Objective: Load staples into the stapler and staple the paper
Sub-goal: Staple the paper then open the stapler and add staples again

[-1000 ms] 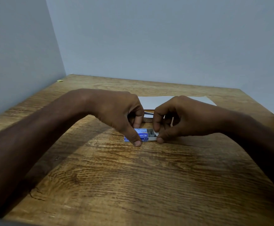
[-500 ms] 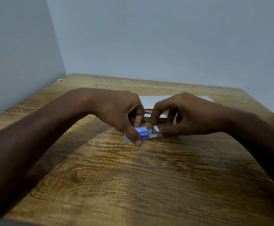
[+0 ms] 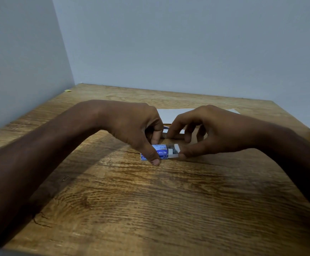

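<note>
A small blue staple box [image 3: 162, 153] lies on the wooden table [image 3: 150, 209]. My left hand [image 3: 137, 126] pins its blue sleeve between thumb and fingers. My right hand [image 3: 206, 130] pinches the white inner tray [image 3: 174, 152], which sticks out to the right with grey staples showing inside. Just behind the hands lies the stapler [image 3: 172, 134], mostly hidden, on the near edge of the white paper [image 3: 176, 114].
A loose paper clip [image 3: 65, 178] lies on the table at the left, under my left forearm. A tiny yellow scrap [image 3: 68, 90] sits at the far left corner by the wall. Grey walls close the table on the left and back.
My right hand has drawn the white tray a little further out of the blue sleeve, and its fingers have spread and lifted. My left hand has stayed on the sleeve.
</note>
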